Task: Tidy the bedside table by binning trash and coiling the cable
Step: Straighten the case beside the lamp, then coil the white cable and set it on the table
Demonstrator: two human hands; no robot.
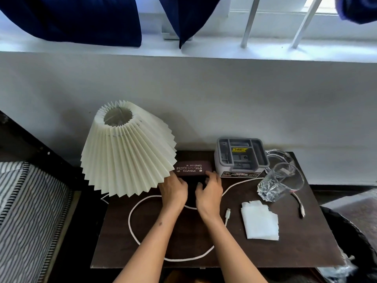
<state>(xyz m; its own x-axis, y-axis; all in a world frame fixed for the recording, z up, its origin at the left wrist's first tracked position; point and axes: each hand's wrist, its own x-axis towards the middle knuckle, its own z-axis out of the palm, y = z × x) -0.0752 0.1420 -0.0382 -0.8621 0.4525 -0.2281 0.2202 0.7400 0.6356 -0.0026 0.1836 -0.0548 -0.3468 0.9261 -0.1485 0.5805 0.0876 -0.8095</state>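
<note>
A long white cable [132, 221] lies in loose loops across the dark wooden bedside table [295, 250]. One plug [228, 212] rests beside my right wrist and the other plug [302, 211] lies near the right edge. A folded white tissue [260, 222] sits right of my right arm. My left hand [173, 192] and my right hand [209, 194] are side by side at the near edge of a maroon spectacle case [191, 168]. Their fingertips touch its two ends, with the fingers apart. The cable passes under both wrists.
A pleated cream lampshade [126, 152] leans over the table's back left. A grey organiser box [240, 156], a glass dish [280, 157] and a cut-glass tumbler [279, 183] stand at the back right. A black-lined bin [350, 237] sits right of the table, striped bedding [26, 211] left.
</note>
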